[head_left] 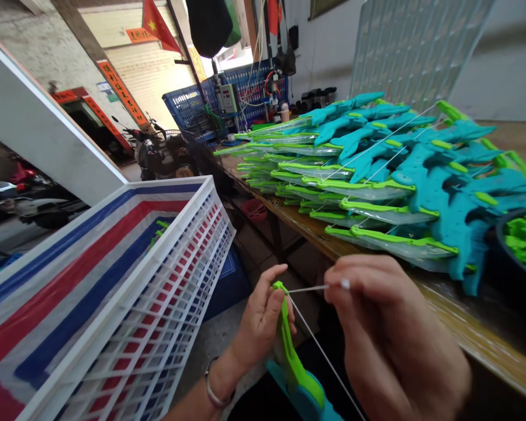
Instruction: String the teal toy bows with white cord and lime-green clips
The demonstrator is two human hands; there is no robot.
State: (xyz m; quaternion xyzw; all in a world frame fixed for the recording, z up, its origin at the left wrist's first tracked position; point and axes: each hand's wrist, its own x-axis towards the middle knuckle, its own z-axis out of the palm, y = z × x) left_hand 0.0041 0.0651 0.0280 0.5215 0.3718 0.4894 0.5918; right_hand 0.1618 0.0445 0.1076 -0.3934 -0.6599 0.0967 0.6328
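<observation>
My left hand [259,316], with a band at its wrist, is closed around the upper end of a lime-green and teal toy bow [293,359]. The bow's lower part runs out of the bottom of the view. My right hand [397,333] pinches a white string [307,289] between thumb and fingertips, and a small white end piece [345,284] sticks out past them. The string runs taut from the green tip to these fingers. A second stretch of it slants down to the bottom edge.
Many similar toy bows [425,169] lie stacked on a wooden table [477,318]. A dark tub [501,240] of green parts stands at the right edge. To my left is a white plastic crate [209,186] lined with striped sheeting. Blue crates [188,108] stand farther back.
</observation>
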